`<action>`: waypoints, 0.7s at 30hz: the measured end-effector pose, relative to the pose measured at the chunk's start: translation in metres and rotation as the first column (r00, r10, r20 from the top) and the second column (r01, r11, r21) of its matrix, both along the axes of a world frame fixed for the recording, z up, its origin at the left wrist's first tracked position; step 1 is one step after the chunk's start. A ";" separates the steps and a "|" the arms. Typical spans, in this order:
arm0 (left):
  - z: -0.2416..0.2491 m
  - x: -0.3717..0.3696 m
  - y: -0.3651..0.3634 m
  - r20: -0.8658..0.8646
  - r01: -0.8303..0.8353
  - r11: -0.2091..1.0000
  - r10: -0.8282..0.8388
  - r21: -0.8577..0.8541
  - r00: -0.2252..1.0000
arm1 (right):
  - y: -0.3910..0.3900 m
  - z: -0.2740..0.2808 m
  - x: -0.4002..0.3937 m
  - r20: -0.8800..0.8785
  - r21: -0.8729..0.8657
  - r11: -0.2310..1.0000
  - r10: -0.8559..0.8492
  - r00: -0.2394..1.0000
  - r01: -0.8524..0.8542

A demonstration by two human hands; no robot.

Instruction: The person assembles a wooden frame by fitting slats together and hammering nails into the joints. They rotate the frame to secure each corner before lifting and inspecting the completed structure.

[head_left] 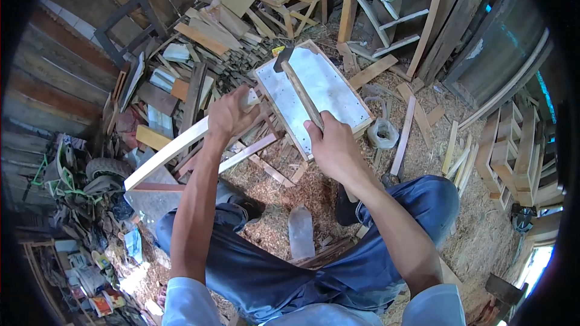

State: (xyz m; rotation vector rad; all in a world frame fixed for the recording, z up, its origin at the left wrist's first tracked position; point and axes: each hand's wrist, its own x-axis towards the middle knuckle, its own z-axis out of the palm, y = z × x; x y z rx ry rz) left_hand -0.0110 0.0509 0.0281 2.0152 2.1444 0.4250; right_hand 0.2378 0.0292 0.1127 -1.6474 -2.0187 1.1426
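My right hand [335,145] is wrapped around the wooden handle of a hammer [303,95], whose dark head lies over the far left part of a shallow wooden box frame [367,122] topped with a whitish sheet. Small dark dots mark that sheet near its edges. My left hand [231,113] grips a pale wooden strip [169,152] close to its far end, beside the frame's left side. The strip slants from the lower left up through my fingers, and its near end passes above a flat board. Between my knees, a cloudy plastic bottle [301,232] lies on the shavings.
Scrap wood [205,33] is piled at the far left. A clear plastic container [382,133] stands right of the frame. White-slatted racks [396,9] lean at the back, and wooden crates [513,151] stand at right. Sawdust and offcuts cover the floor.
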 end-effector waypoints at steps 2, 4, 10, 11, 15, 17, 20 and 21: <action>0.001 -0.002 -0.001 -0.017 0.005 1.000 -0.005 -0.001 1.000 | 0.001 -0.006 -0.004 0.000 0.021 1.000 0.002 1.000 -0.002; 0.002 -0.005 -0.003 0.015 0.012 1.000 -0.012 0.005 1.000 | 0.003 -0.015 -0.007 0.016 0.042 0.999 0.021 1.000 -0.021; 0.002 -0.038 -0.027 -0.139 0.001 0.997 0.011 0.081 0.990 | 0.017 -0.040 -0.021 -0.066 -0.094 0.994 0.053 0.996 -0.059; 0.008 -0.041 -0.028 -0.114 0.037 0.993 -0.024 0.116 0.993 | 0.019 -0.052 -0.028 -0.123 -0.017 0.998 0.052 0.991 -0.054; 0.061 -0.039 -0.033 -0.006 0.070 0.979 -0.070 0.190 0.998 | 0.026 -0.048 -0.048 -0.208 0.081 0.993 0.100 0.973 -0.084; 0.079 -0.035 -0.035 0.057 0.103 0.970 -0.118 0.219 0.991 | 0.024 -0.047 -0.057 -0.282 0.156 0.986 0.107 0.953 -0.065; 0.095 -0.028 -0.032 0.062 0.176 0.949 -0.198 0.263 0.978 | 0.016 -0.014 -0.066 -0.253 0.101 0.994 0.055 0.966 -0.030; 0.093 -0.031 -0.029 0.064 0.198 0.935 -0.226 0.296 0.972 | 0.016 -0.023 -0.072 -0.376 0.268 0.963 0.077 0.923 0.028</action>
